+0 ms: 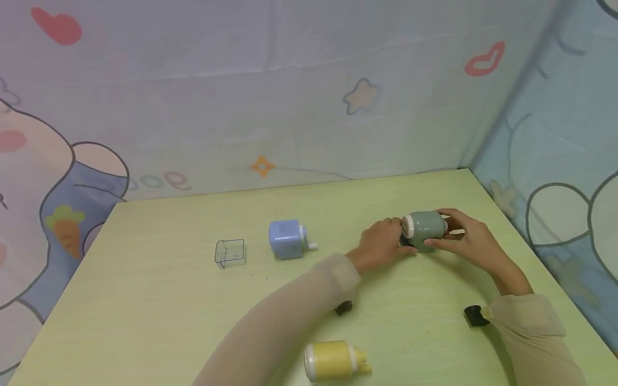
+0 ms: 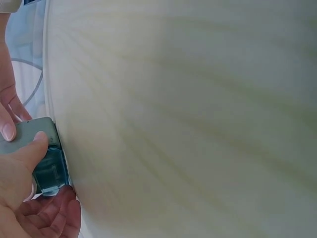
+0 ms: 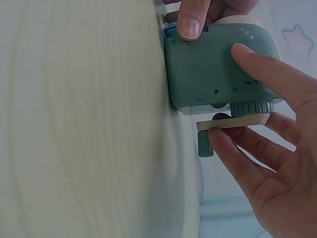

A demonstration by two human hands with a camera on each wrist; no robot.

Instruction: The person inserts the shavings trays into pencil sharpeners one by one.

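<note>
A green pencil sharpener with a hand crank is held up at the right of the table, between both hands. My right hand grips it, thumb on the green body and fingers at the pale crank arm. At its other end my left hand pinches the clear, teal-looking shavings drawer, which sticks partly out of the body. The left thumb lies over the edge where body and drawer meet, and the fingers curl under it. How deep the drawer sits is hidden.
A blue pencil sharpener stands mid-table, and a clear open drawer lies to its left. Near the front edge a yellow pencil sharpener lies on its side. Small black pieces show beside the sleeves. Printed cloth walls border the table.
</note>
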